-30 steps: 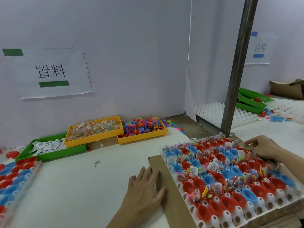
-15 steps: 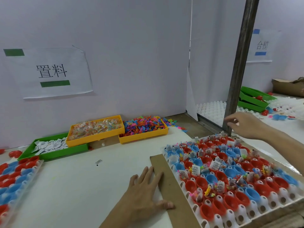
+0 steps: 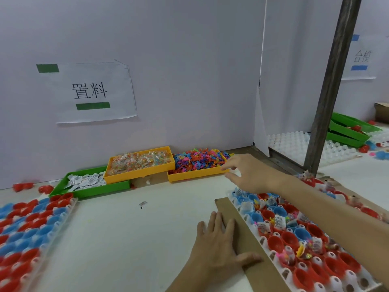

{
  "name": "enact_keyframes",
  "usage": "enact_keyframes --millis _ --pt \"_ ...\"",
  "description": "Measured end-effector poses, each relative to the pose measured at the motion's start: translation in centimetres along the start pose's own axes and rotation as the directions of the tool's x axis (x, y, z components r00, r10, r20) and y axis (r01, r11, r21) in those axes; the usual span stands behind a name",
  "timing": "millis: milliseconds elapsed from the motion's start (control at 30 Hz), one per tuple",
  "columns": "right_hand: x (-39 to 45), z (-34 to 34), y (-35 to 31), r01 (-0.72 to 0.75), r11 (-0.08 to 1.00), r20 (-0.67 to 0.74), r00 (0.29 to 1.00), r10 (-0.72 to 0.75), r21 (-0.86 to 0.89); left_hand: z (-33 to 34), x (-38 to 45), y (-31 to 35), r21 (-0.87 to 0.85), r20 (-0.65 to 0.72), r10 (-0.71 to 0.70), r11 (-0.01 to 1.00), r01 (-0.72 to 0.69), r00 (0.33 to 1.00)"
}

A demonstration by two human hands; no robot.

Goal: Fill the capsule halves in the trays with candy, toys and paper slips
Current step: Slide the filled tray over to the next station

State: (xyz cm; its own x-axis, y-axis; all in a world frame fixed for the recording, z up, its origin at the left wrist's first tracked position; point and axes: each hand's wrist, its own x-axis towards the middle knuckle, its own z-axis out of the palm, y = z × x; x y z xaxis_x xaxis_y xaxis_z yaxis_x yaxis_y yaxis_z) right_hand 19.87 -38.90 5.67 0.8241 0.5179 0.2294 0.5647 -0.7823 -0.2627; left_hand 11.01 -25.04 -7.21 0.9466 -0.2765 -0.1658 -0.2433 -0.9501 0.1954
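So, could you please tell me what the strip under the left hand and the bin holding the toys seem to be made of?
The strip looks like plain cardboard: matte brown, flat, with straight cut edges. The toy bin looks like moulded plastic: uniform yellow-orange, smooth, with a raised rim. The left hand lies flat, partly on the strip.

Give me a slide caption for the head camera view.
Right hand reaches toward the toy bin; left hand rests by the capsule tray.
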Motion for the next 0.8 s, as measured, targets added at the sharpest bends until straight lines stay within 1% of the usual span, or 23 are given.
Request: enact_keyframes --millis 100,200,300,367,467,600,667,800 --pt "0.2 0.4 -0.6 0.010 1.000 0.029 1.000 -0.011 0.021 -0.4 -0.7 -0.9 -0.009 0.015 0.042 0.999 -0.042 0.999" --pt "-0.1 0.3 -0.5 -0.014 1.000 0.072 0.997 0.012 0.025 -0.7 -1.1 -1.9 -0.016 0.074 0.107 0.994 -0.106 0.991" --pt "-0.5 0.7 -0.1 -0.057 0.998 0.198 0.978 0.063 -0.038 -0.8 -0.8 -1.9 0.001 0.091 0.128 0.992 -0.128 0.988" --pt "-0.8 1.3 -0.3 -0.060 0.996 0.270 0.960 0.075 -0.065 -0.7 -0.8 -1.6 0.008 0.089 0.130 0.991 -0.131 0.988" --pt "-1.0 2.6 -0.8 -0.026 0.990 0.354 0.932 0.075 -0.141 -0.7 -0.7 -0.9 0.020 0.072 0.134 0.991 -0.136 0.988" --pt "-0.9 3.9 -1.4 0.029 0.959 0.470 0.876 0.111 -0.281 -0.9 -0.3 0.0 0.054 0.067 0.130 0.990 -0.133 0.989" --pt "-0.7 4.2 -1.5 0.048 0.948 0.489 0.864 0.119 -0.316 -0.9 -0.2 0.1 0.046 0.062 0.129 0.990 -0.132 0.990" --pt "-0.7 4.6 -1.7 0.044 0.934 0.462 0.876 0.134 -0.355 -0.9 -0.4 0.1 0.016 0.052 0.137 0.990 -0.138 0.989"
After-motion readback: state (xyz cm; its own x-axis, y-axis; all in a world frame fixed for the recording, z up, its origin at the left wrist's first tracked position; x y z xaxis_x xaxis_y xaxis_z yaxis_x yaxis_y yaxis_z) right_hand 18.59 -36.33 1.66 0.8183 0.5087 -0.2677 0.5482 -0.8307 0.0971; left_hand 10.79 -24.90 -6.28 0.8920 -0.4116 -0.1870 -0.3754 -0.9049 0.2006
